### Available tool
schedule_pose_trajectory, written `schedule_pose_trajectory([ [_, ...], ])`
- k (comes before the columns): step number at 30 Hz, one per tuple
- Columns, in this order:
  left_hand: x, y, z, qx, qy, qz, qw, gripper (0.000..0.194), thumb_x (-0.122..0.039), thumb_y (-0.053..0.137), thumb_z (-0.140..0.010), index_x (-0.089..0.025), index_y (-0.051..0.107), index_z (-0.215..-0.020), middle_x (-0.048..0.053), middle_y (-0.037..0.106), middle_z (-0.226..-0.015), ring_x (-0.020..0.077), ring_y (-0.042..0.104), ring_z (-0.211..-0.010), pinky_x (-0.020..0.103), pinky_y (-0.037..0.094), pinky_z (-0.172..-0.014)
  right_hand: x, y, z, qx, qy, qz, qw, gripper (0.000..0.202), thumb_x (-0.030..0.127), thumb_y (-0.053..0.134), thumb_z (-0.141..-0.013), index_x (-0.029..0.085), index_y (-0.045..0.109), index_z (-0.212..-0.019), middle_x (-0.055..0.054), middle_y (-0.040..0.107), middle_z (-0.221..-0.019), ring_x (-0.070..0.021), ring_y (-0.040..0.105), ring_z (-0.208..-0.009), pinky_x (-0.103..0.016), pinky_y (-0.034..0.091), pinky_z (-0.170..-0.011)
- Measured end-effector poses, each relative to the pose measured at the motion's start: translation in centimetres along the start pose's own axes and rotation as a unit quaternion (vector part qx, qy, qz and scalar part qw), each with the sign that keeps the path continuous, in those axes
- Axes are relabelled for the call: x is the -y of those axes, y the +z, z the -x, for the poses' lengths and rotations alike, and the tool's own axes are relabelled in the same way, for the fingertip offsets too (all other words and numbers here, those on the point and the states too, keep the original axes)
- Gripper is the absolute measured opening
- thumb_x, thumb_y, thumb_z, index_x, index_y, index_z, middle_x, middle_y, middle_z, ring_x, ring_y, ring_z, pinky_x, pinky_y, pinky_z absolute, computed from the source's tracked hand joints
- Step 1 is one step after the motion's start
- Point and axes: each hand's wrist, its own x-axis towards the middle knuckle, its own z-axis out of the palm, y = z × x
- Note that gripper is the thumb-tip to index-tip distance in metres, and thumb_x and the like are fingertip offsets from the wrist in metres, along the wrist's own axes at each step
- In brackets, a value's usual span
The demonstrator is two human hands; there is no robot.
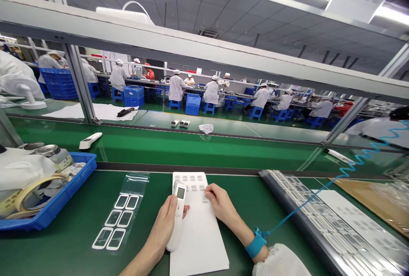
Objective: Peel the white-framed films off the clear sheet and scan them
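My left hand (165, 223) is wrapped round a white handheld device (177, 229) with a small grey screen, held over the left side of a white sheet stack (204, 242). Rows of small printed labels run along the sheet's top. My right hand (220, 201) has its thumb and index finger pressed together at the sheet's upper right edge, by the labels; whether a label is between them is too small to tell. To the left lies a clear film (123, 212) with several white-edged frames.
A blue tray (68, 191) with tape rolls and jars stands at left. On the right is a dark tray (297, 220) of screen pieces. A blue coiled cord (306, 201) runs to my right wristband. White devices (90, 141) lie on the green belt (191, 150) beyond.
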Motion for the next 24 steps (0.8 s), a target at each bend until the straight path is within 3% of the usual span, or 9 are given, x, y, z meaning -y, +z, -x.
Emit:
schedule_pose_trajectory([
  [4, 0.0, 0.1, 0.0, -0.003, 0.009, -0.014, 1.0, 0.06, -0.073, 0.05, -0.074, -0.018, 0.055, -0.097, 0.01, 0.069, -0.093, 0.026, 0.061, -0.102, 0.037, 0.044, -0.093, -0.7, -0.8, -0.7, -0.019, 0.026, -0.038, 0.999, 0.02, 0.031, 0.041, -0.086, 0.02, 0.045, -0.07, 0.001, 0.048, -0.063, -0.0156, 0.044, -0.058, -0.026, 0.036, -0.053],
  [7, -0.1, -0.1, 0.1, 0.006, 0.032, 0.002, 0.999, 0.053, -0.068, 0.048, -0.078, -0.017, 0.056, -0.09, 0.009, 0.068, -0.09, 0.0247, 0.061, -0.1, 0.036, 0.045, -0.091, 0.6, -1.8, -0.9, -0.021, 0.022, -0.055, 0.998, 0.025, 0.038, 0.042, -0.086, 0.021, 0.042, -0.069, 0.002, 0.043, -0.063, -0.0149, 0.04, -0.057, -0.026, 0.033, -0.053],
  [11, -0.9, -0.5, 0.4, 0.047, 0.024, 0.088, 0.995, 0.049, -0.063, 0.052, -0.08, -0.016, 0.058, -0.095, 0.008, 0.066, -0.084, 0.0204, 0.064, -0.079, 0.033, 0.051, -0.076, 5.5, -2.3, 0.0, 0.043, -0.01, -0.118, 0.992, 0.026, 0.039, 0.044, -0.09, 0.021, 0.044, -0.072, 0.001, 0.042, -0.066, -0.0152, 0.04, -0.06, -0.026, 0.034, -0.055],
  [14, -1.5, -0.4, 0.9, 0.05, 0.022, 0.123, 0.991, 0.057, -0.068, 0.046, -0.08, -0.014, 0.06, -0.093, 0.003, 0.059, -0.063, 0.0139, 0.056, -0.056, 0.027, 0.048, -0.058, 9.4, -1.3, 0.7, 0.131, -0.037, -0.156, 0.978, 0.021, 0.033, 0.046, -0.092, 0.021, 0.047, -0.074, 0.0, 0.05, -0.071, -0.0164, 0.047, -0.065, -0.027, 0.038, -0.061],
  [16, -1.6, -0.2, 1.1, 0.05, 0.018, 0.139, 0.989, 0.063, -0.073, 0.041, -0.078, -0.013, 0.06, -0.082, 0.002, 0.054, -0.06, 0.011, 0.05, -0.052, 0.023, 0.043, -0.052, 10.8, 0.0, 0.6, 0.162, -0.053, -0.159, 0.972, 0.018, 0.026, 0.043, -0.093, 0.021, 0.046, -0.076, 0.0, 0.053, -0.071, -0.0161, 0.05, -0.064, -0.027, 0.039, -0.061],
  [19, -1.5, -0.2, 1.3, 0.048, 0.007, 0.143, 0.989, 0.061, -0.073, 0.042, -0.077, -0.014, 0.057, -0.08, 0.001, 0.052, -0.061, 0.0101, 0.047, -0.053, 0.022, 0.041, -0.052, 11.0, 1.8, -0.4, 0.122, -0.089, -0.103, 0.983, 0.019, 0.019, 0.038, -0.093, 0.021, 0.044, -0.076, 0.0, 0.051, -0.07, -0.016, 0.05, -0.062, -0.028, 0.038, -0.058],
  [24, -1.0, -0.5, 1.0, 0.075, 0.032, 0.117, 0.99, 0.045, -0.045, 0.065, -0.076, -0.018, 0.052, -0.109, -0.002, 0.052, -0.067, 0.0105, 0.045, -0.059, 0.021, 0.041, -0.057, 9.6, 2.8, -1.9, 0.058, -0.117, -0.045, 0.99, 0.018, 0.017, 0.037, -0.092, 0.021, 0.045, -0.077, -0.002, 0.051, -0.075, -0.0175, 0.048, -0.067, -0.028, 0.037, -0.059],
])
